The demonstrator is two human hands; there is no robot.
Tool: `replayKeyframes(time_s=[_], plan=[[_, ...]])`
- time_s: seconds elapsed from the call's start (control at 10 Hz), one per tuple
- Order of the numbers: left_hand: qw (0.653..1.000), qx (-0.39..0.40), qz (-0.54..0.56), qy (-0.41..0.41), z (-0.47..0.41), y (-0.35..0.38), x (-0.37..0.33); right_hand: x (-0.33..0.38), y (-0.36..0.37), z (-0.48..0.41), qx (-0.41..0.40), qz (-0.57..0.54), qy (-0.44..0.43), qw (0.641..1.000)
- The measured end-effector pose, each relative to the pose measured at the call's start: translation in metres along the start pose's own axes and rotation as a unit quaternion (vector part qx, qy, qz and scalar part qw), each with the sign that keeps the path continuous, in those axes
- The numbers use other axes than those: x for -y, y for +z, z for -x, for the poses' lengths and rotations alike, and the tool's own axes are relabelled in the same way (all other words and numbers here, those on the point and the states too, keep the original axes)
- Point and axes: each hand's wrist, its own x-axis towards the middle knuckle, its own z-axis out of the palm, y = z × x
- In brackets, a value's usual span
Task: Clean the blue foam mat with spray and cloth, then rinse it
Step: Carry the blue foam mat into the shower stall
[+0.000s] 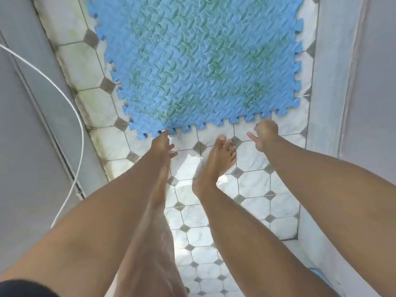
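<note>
The blue foam mat, with puzzle-cut edges and green stains on its ribbed surface, lies flat on the tiled floor ahead of me. My left hand reaches down to the mat's near edge, its fingertips at the teeth of the left corner; the hand is seen edge-on, so a grip is unclear. My right hand hovers just in front of the near edge further right, with loosely curled fingers, one sticking out, and nothing in it. No spray bottle or cloth is in view.
My bare right foot stands on the white tiles with grey diamonds, between my arms. Grey walls close in on both sides. A thin white hose curves down the left wall. A small blue object shows at the bottom right.
</note>
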Motion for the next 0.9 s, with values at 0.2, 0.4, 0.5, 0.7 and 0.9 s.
replayKeyframes(time_s=[0.2, 0.4, 0.5, 0.7, 0.9], plan=[[1.0, 0.016, 0.004, -0.002, -0.015, 0.004, -0.004, 0.011, 0.0, -0.006, -0.026, 0.002, -0.024, 0.999], [1.0, 0.009, -0.024, -0.004, -0.021, 0.007, -0.007, 0.012, -0.007, -0.013, -0.038, 0.032, -0.049, 0.998], [0.999, 0.011, -0.043, -0.005, -0.012, 0.009, -0.007, 0.011, -0.008, -0.012, -0.037, 0.02, -0.049, 0.998], [0.998, 0.031, 0.052, -0.011, 0.016, 0.0, -0.014, 0.02, -0.017, 0.011, -0.072, -0.092, -0.079, 0.99], [0.99, -0.003, 0.138, 0.009, 0.086, -0.027, -0.013, 0.029, -0.03, 0.088, -0.017, -0.183, -0.042, 0.982]])
